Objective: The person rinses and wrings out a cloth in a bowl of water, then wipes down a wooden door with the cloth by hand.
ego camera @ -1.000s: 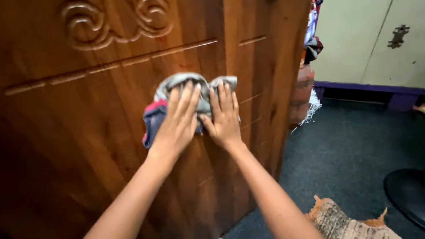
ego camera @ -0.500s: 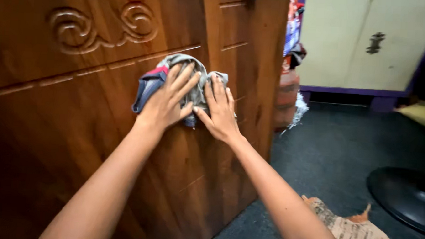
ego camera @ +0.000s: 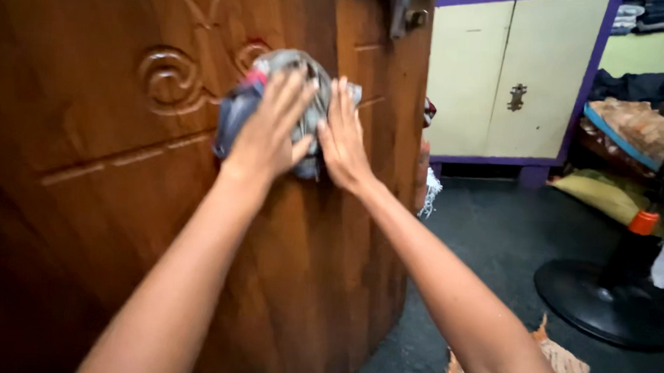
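A carved brown wooden door (ego camera: 109, 169) fills the left of the view. Both my hands press a crumpled grey, blue and red cloth (ego camera: 238, 104) flat against it, just below the carved scroll (ego camera: 169, 79). My left hand (ego camera: 271, 128) lies spread over the middle of the cloth. My right hand (ego camera: 341, 138) rests beside it on the cloth's right edge, fingers pointing up. A metal latch (ego camera: 407, 11) sits near the door's top right edge.
Cream cupboard doors with purple trim (ego camera: 501, 74) stand at the back. A black round fan base (ego camera: 603, 303) is on the dark floor at the right. A striped mat (ego camera: 563, 372) lies at my feet. Piled fabrics (ego camera: 633, 125) sit far right.
Both hands have slid the cloth upward on the door, from under the groove to the carved scroll. The view has tilted up and rightward.
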